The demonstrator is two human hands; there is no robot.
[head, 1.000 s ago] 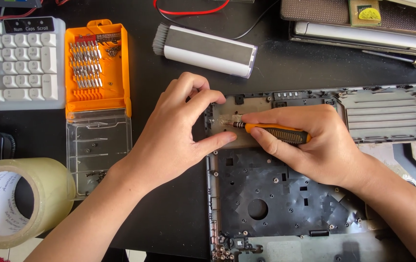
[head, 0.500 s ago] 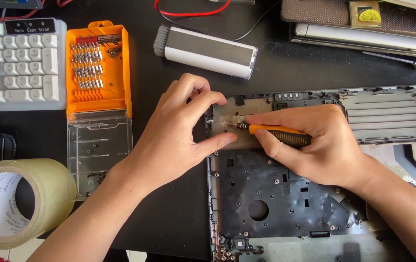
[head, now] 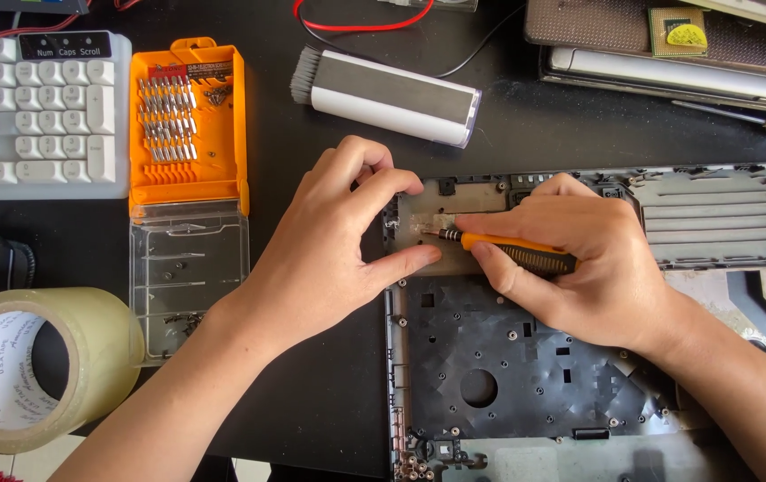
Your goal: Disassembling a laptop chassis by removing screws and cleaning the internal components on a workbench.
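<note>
A black work surface (head: 329, 393) is seen from above, with a stripped laptop base (head: 713, 223) laid open across the 3 to 5 o'clock part of the view. A small precision screwdriver (head: 508, 250) with an orange and black handle is held in the right hand (head: 579, 268), the fingers closed around the handle and the index finger stretched along it. Its metal tip is pointed toward 9 o'clock and is set against a grey metal plate (head: 441, 214) at the near-left corner of the base, close to the centre of the view. The left hand (head: 329, 250) is rested at the edge of that corner, at 9 o'clock from the tip. Its fingers are curled loosely and its thumb is pressed on the plate; nothing is gripped in it. At 10 o'clock an open orange bit case (head: 188, 134) is laid, with rows of metal bits and a clear lid (head: 188, 268) folded out below it. A white keyboard (head: 39, 116) is seen at the far left, a roll of clear packing tape (head: 30, 366) at 8 o'clock, and a white and grey brush (head: 383, 94) at 12 o'clock.
</note>
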